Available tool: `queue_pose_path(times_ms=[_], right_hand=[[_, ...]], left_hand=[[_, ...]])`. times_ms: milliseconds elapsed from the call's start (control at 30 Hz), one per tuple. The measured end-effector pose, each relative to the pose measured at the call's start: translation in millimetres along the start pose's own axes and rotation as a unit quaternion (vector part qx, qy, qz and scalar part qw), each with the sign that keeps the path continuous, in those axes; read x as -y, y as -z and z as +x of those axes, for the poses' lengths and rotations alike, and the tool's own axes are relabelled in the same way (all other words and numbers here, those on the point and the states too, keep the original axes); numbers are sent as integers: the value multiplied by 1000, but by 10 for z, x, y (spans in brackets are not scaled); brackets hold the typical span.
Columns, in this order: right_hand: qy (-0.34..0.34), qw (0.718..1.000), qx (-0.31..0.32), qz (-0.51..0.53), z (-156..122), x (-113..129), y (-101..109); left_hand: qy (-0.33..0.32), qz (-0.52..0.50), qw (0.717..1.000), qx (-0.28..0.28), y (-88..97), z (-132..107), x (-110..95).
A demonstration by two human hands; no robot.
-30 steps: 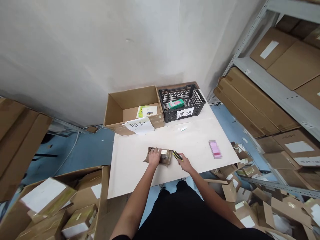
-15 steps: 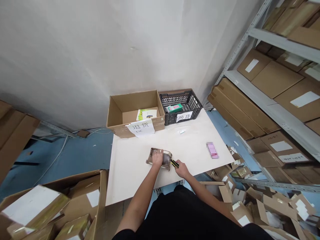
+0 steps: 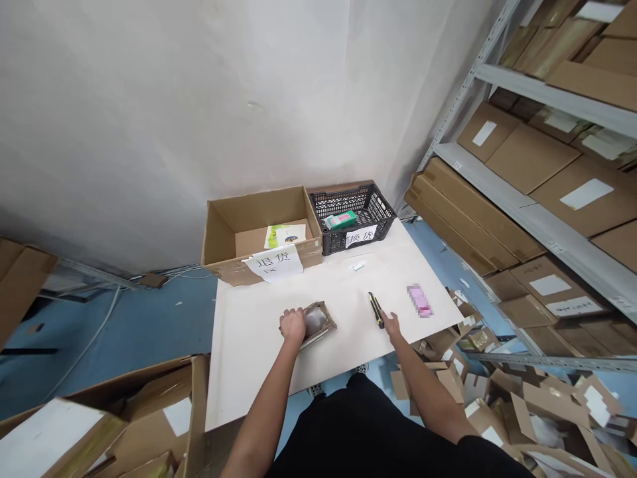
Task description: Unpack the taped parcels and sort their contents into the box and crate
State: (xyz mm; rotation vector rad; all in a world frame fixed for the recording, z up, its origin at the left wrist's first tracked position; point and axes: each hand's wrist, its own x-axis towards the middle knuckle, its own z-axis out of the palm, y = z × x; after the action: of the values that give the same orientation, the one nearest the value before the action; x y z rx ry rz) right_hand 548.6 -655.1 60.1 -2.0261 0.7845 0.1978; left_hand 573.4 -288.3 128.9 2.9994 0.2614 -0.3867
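On the white table lies a small brown cardboard box (image 3: 317, 321), worn at its edges and with a dark, shiny upper face. My left hand (image 3: 292, 326) is closed around its left end. A black and yellow box cutter (image 3: 375, 309) rests on the table to the right of the box, pointing away from me. Beside the cutter's near end is my right hand (image 3: 392, 325), its thumb and fingers apart and the thumb side close to the handle. Whether it still touches the handle is hard to see.
At the table's (image 3: 249, 385) back stand a large open carton (image 3: 223, 269) with booklets and a black plastic crate (image 3: 331, 244) holding a green box (image 3: 341, 220). A blurred pink item (image 3: 421, 301) lies at right. Cartons (image 3: 517, 405) and shelving (image 3: 527, 209) flank the right side.
My right hand has carried the box cutter away to the right and loosened around it. The small box has turned, and my left hand has shifted from its top to its left end.
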Motion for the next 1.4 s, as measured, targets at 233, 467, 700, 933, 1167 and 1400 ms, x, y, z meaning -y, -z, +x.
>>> queue_pose_path(times_ms=[233,467,700,933,1167,1400], right_hand=[[63,998,9,1,-380,287,-716],[261,953,105,-112,-1071,946,-1664],[420,868,64,-257,-815,641,-1191],[401,788,274,-379,-998,1023,-1651],[232,856,214,-409,-1200,1515,-2202],[271,869,174,-376,-1233,1271,-1989]], left_hand=[[170,-135,976,3,-85,-106,224],[193,-201,960,16,-272,-268,239],[46,-193,975,-95,-454,-372,379],[-43,-309,949,38,-586,-449,529],[-27,-296,944,145,-792,-484,620],[-18,-236,961,142,-775,-554,506]])
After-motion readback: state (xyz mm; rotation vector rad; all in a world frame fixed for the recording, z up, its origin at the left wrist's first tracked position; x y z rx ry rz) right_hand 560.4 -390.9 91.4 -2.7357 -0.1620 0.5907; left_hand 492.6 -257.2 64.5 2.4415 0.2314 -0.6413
